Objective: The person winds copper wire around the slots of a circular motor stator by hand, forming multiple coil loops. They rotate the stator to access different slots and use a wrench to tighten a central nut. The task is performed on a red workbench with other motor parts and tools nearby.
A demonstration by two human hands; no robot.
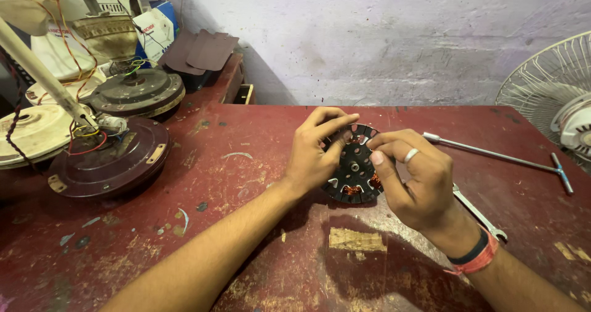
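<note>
at the far left of the worn red-painted wooden bench (pixel 258 164) sit several round ceiling-fan motor housings: a cream one (pixel 31 133) at the edge, a dark maroon one (pixel 114 161) with red and yellow wires sprouting from its top, and a brown one (pixel 138 93) behind it; near the middle of the bench, the left hand (pixel 314 155) curls over the left rim of a black round slotted fan stator with copper windings (pixel 354 167), fingers laid across its top edge and thumb on its face; the stator stands tilted up on its lower rim, touching the bench; the right hand (pixel 415 186), a silver ring on one finger and a red-and-black band at the wrist, pinches the right rim between thumb and forefinger, so both hands are closed on the same part; it looks like stiff, fairly heavy laminated steel, and the thin copper wire in the slots would probably nick easily, so the bare outer rim seems the safer place to hold; further right lie a flat steel open-ended spanner (pixel 480 213), partly under the right wrist, and a long steel t-handle wrench (pixel 505 159); a white wire fan guard (pixel 554 84) stands at the far right edge.
</note>
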